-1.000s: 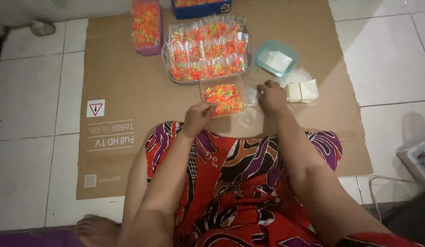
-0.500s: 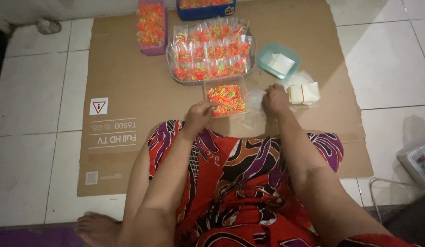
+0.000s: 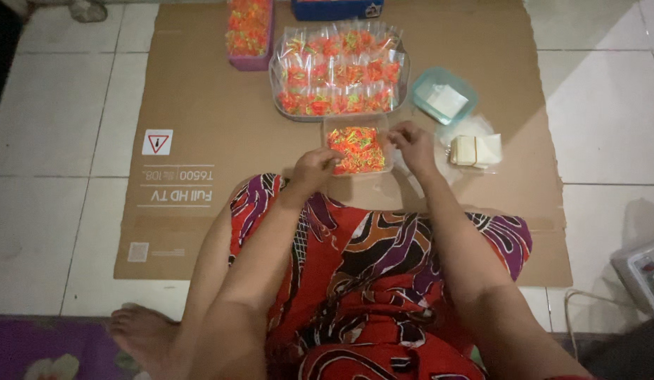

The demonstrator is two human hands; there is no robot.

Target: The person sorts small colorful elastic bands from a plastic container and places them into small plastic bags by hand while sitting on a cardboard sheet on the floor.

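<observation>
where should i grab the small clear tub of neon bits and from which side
Grip the small clear tub by its two long side walls, coming from above at the near end. It sits flat and open-topped, so a pinch across the rim should keep it level. The left hand and right hand already flank it; the far end crowds the tray of filled bags.

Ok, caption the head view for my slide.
Left hand and right hand at a clear tub of neon pieces.
</observation>
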